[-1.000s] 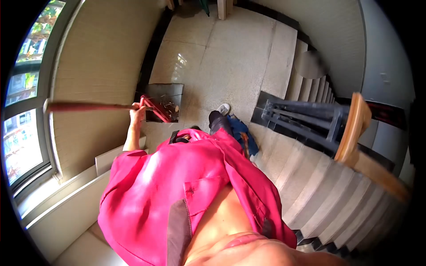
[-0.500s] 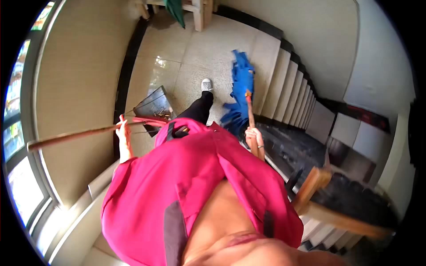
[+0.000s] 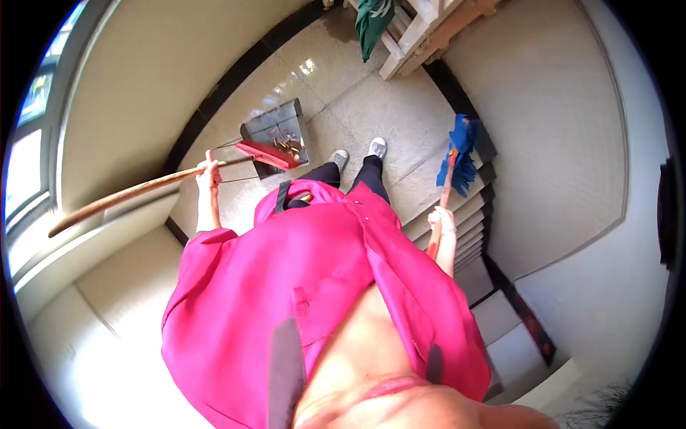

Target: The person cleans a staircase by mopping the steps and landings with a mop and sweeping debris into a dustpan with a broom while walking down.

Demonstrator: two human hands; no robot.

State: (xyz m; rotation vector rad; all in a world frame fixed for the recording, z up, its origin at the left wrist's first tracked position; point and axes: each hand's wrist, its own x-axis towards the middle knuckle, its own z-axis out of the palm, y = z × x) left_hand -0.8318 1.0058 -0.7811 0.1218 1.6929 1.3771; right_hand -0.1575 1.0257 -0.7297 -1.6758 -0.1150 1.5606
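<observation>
We stand on a pale tiled floor (image 3: 336,86), with a pink jacket (image 3: 307,257) filling the middle of our view and a flight of steps (image 3: 468,236) on our right. A pale wooden frame (image 3: 418,36) stands ahead by the wall. Ahead on our left is a grey dustpan (image 3: 268,123); whether it touches the floor we cannot tell. A long wooden handle (image 3: 128,194) slants from the left to a red bar (image 3: 266,153) across the dustpan, and our left hand (image 3: 209,175) is wrapped round that handle. Our right hand (image 3: 442,220) is closed round the shaft of a blue strip mop (image 3: 461,157), its head near the upper steps. Small brown debris (image 3: 293,146) lies in the dustpan.
</observation>
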